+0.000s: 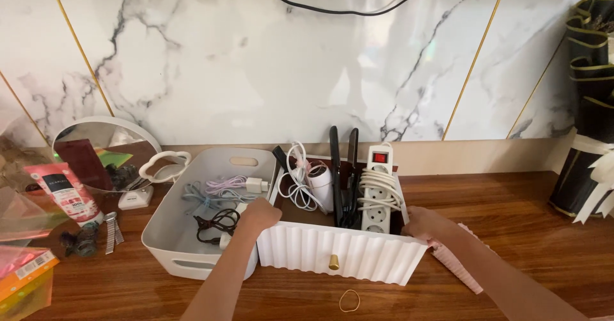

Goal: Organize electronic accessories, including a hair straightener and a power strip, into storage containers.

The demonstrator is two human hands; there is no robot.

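**Drawer held at both ends on worktop**

Head view. A white ribbed drawer [342, 254] with a brass knob [333, 261] is set on the wooden worktop [511, 199], against the marble wall. The left hand [258, 215] is closed over the drawer's left end, beside a white bin [192, 231] of coiled cables [217, 222]. The right hand [423, 224] is clasped on the drawer's right end. Inside the drawer are stored a white cord [295, 180], a hair dryer [322, 187], a black straightener [343, 174] and a power strip [378, 193]. A rubber band [349, 300] is laid in front. At far left a round mirror [105, 158] and a pink tube [67, 193] are seen.
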